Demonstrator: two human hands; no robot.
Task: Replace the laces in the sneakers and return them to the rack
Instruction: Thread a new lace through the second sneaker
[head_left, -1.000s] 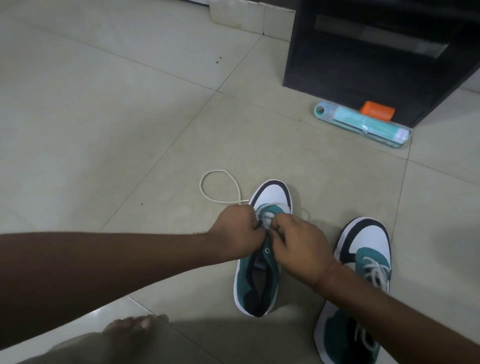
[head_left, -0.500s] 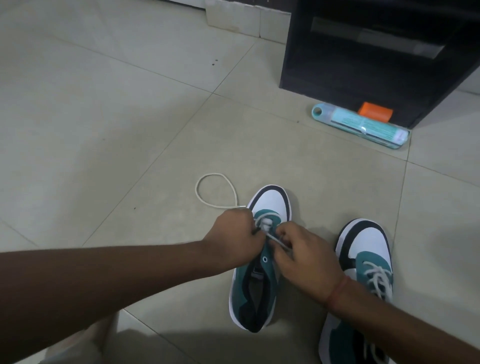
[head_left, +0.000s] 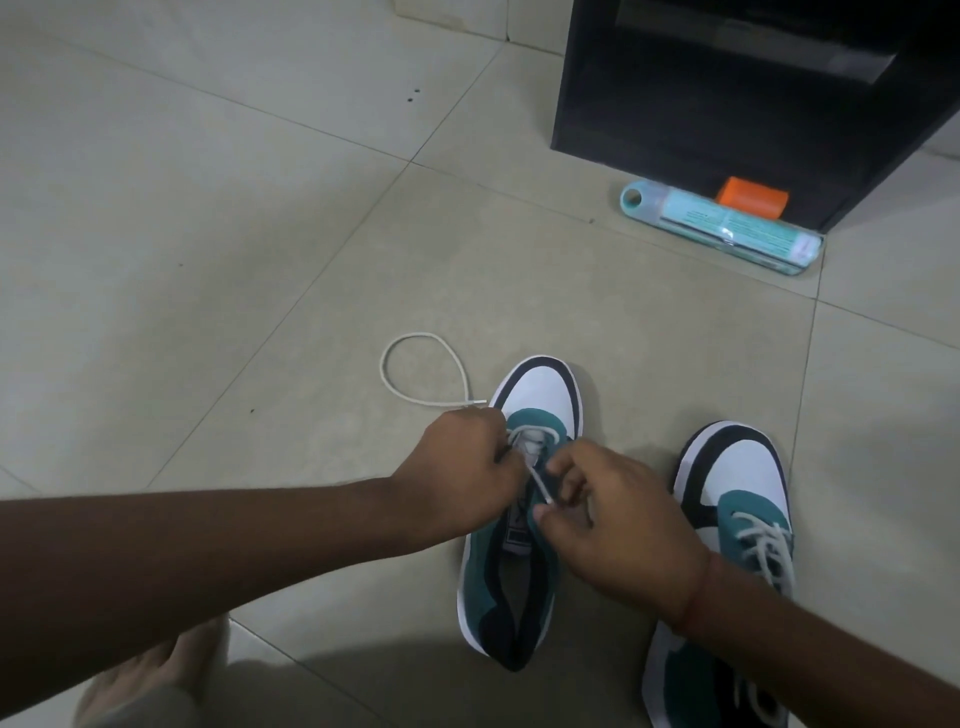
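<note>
Head view: right hand (head_left: 618, 525) fingers (head_left: 563, 467) are curling in and pinching the free tip of the white lace (head_left: 540, 488), drawing it up off the tongue. Left hand (head_left: 462, 467) is closing around the other run of that lace at the lowest eyelets of the left sneaker (head_left: 524, 519), which is sitting on the floor (head_left: 208, 208) toe pointing away. Lacing here is looking barely begun: only the bottom crossing is showing, upper eyelets are sitting bare, and a long slack loop (head_left: 415, 364) is trailing over the tile beyond the left knuckles. Right sneaker (head_left: 737, 519), just beside it, is showing criss-crossed lace up its front, so it is probably finished, though its heel is running out of frame. Black rack (head_left: 727, 104) is standing well apart at the top right, with a teal roll (head_left: 727, 228) and an orange block (head_left: 750, 197) lying at its foot. Both sneakers are waiting to be returned.
</note>
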